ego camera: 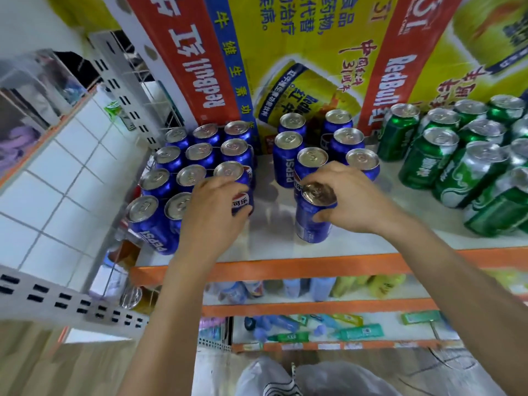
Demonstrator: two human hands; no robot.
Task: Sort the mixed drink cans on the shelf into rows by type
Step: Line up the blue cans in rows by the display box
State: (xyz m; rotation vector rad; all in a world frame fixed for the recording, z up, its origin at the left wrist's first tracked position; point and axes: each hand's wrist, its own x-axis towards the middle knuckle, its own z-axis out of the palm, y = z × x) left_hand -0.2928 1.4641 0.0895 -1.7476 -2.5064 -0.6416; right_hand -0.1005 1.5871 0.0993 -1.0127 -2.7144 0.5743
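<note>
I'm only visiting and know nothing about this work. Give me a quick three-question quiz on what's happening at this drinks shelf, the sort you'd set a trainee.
1. True or false: the right hand grips a green can.
2. On which side of the blue cans do the green cans stand? A) left B) right C) stacked on top
3. Fill in: the left hand holds a ____ can.

Key:
1. False: it grips a blue can.
2. B.
3. Blue.
</note>
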